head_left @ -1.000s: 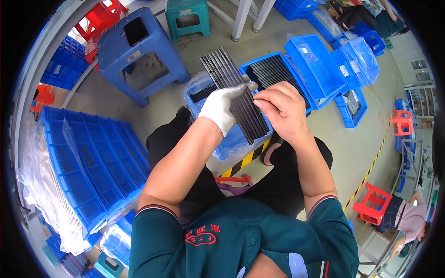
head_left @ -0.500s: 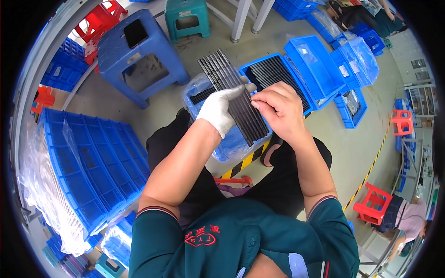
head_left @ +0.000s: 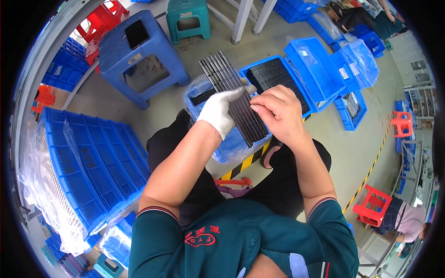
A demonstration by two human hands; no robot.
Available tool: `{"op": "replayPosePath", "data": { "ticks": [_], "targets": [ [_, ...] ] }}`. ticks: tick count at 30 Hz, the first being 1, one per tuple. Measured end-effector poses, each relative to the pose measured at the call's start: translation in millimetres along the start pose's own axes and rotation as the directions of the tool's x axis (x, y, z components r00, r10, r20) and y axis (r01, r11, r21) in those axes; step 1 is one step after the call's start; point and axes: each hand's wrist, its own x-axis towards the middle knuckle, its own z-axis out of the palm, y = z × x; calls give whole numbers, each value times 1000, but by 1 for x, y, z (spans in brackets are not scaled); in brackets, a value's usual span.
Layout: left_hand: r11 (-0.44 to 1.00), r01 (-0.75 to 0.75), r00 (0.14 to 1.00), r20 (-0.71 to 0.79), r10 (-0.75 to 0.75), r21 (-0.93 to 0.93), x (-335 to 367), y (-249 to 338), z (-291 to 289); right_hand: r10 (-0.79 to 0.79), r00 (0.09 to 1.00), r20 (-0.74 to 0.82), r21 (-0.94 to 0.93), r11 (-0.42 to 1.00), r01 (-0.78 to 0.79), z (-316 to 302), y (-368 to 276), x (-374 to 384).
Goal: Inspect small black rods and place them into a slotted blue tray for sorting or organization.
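My left hand [head_left: 219, 110], in a white glove, is closed round a flat row of several long dark strips [head_left: 226, 76], its thumb lying across them. The strips tilt from far left to near right. At their right edge, my bare right hand [head_left: 279, 111] pinches with thumb and forefinger; whatever sits between those fingertips is too small to make out. Below the strips is a blue bin lined with clear plastic [head_left: 227, 150], with more dark strips [head_left: 203, 96] in it. Just to the right, a blue tray [head_left: 244, 69] holds many similar strips [head_left: 273, 74] laid side by side.
A blue stool [head_left: 113, 55] bearing a dark flat device [head_left: 136, 33] stands far left, beside a green stool [head_left: 189, 21]. Stacked blue crates [head_left: 88, 162] fill the left side. More blue trays [head_left: 315, 62] lie at right. Another person [head_left: 403, 217] sits near a red stool [head_left: 372, 206].
My right hand has shifted very slightly at the edge of the strips. The left hand keeps its hold, and the seated person at right has moved a little.
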Motion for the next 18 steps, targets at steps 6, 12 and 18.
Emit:
{"op": "replayPosePath", "data": {
  "ticks": [6, 12, 18],
  "targets": [
    [1000, 23, 996, 86, -21, -15, -3, -1, 2, -32, 998, 59, -23, 999, 34, 2, -2, -1],
    [1000, -7, 999, 31, 7, -2, -3, -1, 4, -4, 998, -66, 43, 999, 7, -4, -8, 3],
    [999, 3, 999, 54, -1, -32, -2, -2, 1, 69, 997, -16, 135, 989, -66, 5, 1, 0]
  ]
}}
